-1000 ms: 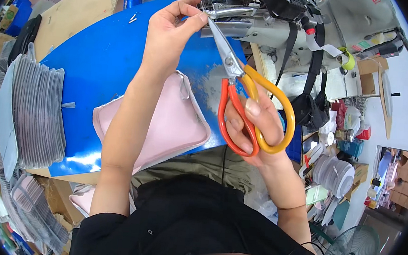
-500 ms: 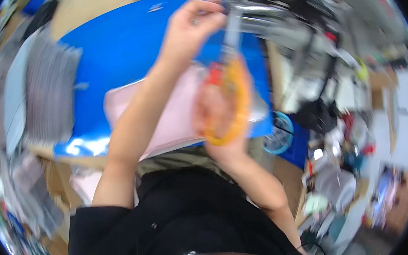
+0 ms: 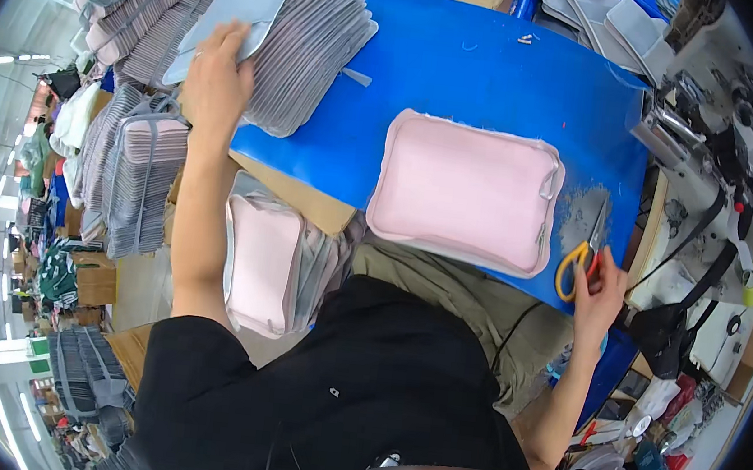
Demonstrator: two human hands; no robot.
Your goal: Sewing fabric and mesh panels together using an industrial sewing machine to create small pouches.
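At the upper left, my left hand (image 3: 220,75) has its fingers bent over the near edge of a light grey-blue panel (image 3: 252,5), the top one of a tall leaning stack of grey pieces (image 3: 312,57). By the table's right front edge, my right hand (image 3: 600,297) holds scissors (image 3: 574,265) by their orange and red handle, blades pointing away over the blue tabletop. Between my hands a pink rectangular fabric piece (image 3: 467,189) lies flat, with a raised pale rim and what looks like a zipper at its right end. Neither hand touches it.
A blue tabletop (image 3: 465,71) carries thread scraps and a patch of grey lint (image 3: 583,210) beside the scissors. The sewing machine (image 3: 677,128) stands at right. More pink pieces (image 3: 263,260) are piled below the table's left edge; tied bundles (image 3: 141,181) stand further left.
The view has swung left. My left hand has gone to the grey stack. The scissors have come down to the right, and the pink piece now lies uncovered by my arms.
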